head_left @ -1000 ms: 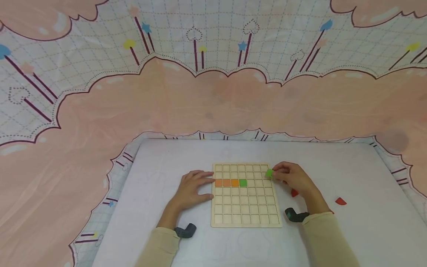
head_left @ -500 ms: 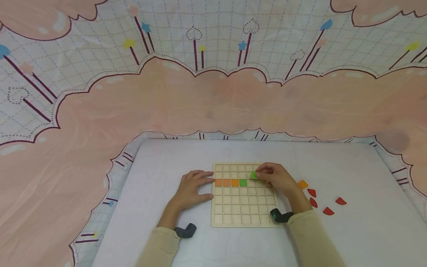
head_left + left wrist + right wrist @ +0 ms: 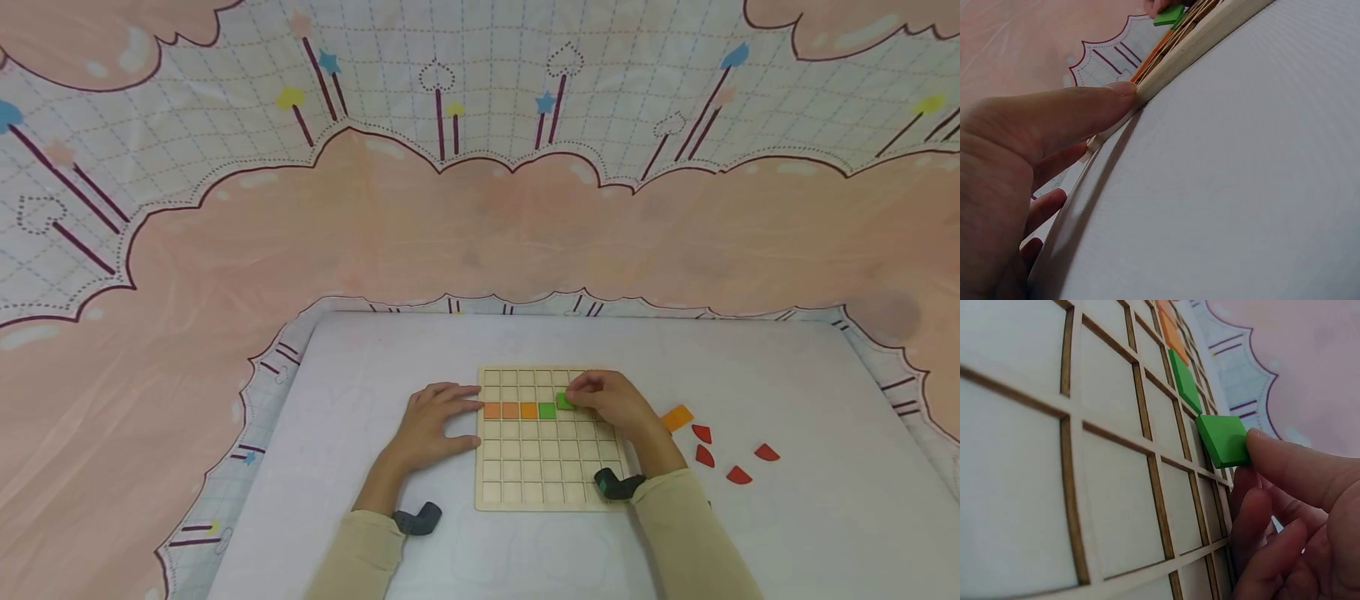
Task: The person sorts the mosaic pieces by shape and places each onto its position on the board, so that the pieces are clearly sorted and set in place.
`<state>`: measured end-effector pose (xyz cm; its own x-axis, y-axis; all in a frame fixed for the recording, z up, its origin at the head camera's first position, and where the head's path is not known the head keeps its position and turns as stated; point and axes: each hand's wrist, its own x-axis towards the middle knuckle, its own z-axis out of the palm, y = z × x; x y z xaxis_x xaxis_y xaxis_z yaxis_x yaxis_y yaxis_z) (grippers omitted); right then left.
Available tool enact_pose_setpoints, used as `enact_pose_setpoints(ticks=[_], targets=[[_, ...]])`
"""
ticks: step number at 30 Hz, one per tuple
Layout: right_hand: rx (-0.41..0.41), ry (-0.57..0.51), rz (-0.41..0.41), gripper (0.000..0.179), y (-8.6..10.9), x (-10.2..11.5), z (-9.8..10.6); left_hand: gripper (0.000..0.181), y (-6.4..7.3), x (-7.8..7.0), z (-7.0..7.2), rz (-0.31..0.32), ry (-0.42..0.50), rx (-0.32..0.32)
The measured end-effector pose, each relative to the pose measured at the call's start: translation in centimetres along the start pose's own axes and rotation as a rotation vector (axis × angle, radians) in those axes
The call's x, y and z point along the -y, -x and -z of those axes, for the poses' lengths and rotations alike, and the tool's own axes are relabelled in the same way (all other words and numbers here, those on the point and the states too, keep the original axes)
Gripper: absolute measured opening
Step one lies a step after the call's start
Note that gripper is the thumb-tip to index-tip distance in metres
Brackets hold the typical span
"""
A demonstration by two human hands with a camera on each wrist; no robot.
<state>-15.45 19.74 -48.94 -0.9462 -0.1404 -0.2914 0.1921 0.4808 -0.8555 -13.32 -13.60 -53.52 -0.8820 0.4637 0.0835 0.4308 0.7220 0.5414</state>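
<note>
A pale wooden grid board (image 3: 525, 492) lies flat on the white table. Along its third row sit three orange square tiles (image 3: 510, 411) and a green square tile (image 3: 547, 411), side by side from the left edge. My right hand (image 3: 611, 404) pinches a second green tile (image 3: 1224, 440) between thumb and fingers, tilted over the cell just right of the seated green one. In the right wrist view one edge of it meets the grid. My left hand (image 3: 431, 425) touches the board's left edge with spread, fairly straight fingers; its thumb (image 3: 1085, 115) rests against the wooden rim.
Right of the board, an orange piece (image 3: 678, 417) lies partly behind my right forearm. Several red quarter-round pieces (image 3: 738, 475) are scattered beyond it. Each wrist wears a dark device (image 3: 418, 518). A patterned cloth (image 3: 480, 233) hangs behind the table.
My right hand has moved left from the board's right edge with the green tile, then slightly down to the third row. My left hand has stayed in place.
</note>
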Motion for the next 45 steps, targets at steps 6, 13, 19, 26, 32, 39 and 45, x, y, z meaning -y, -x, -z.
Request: enact_pose_setpoints(ticks=[6, 13, 19, 26, 32, 39, 45], targets=[[0.017, -0.041, -0.011, 0.021, -0.01, -0.21, 0.21, 0.055, 0.03, -0.06, 0.02, -0.002, -0.001, -0.003], [0.009, -0.026, -0.033, 0.021, -0.05, -0.39, 0.18, 0.056, 0.0, -0.14, 0.08, 0.002, -0.012, 0.005], [0.008, -0.009, -0.013, 0.02, -0.14, -0.65, -0.14, 0.056, -0.02, -0.11, 0.09, 0.004, -0.022, 0.006], [0.007, 0.011, -0.004, 0.018, -0.15, -0.75, -0.19, 0.056, -0.01, -0.08, 0.07, 0.003, -0.018, 0.004], [-0.015, 0.049, -0.004, 0.014, -0.05, -0.67, -0.25, 0.056, -0.02, -0.05, -0.05, 0.007, -0.017, 0.007], [-0.021, 0.119, -0.002, 0.012, -0.13, -0.72, -0.3, 0.056, -0.03, 0.07, -0.12, 0.007, -0.018, 0.004], [-0.016, 0.143, 0.003, 0.012, -0.21, -0.84, -0.18, 0.056, -0.01, -0.02, 0.01, -0.006, -0.019, 0.003]])
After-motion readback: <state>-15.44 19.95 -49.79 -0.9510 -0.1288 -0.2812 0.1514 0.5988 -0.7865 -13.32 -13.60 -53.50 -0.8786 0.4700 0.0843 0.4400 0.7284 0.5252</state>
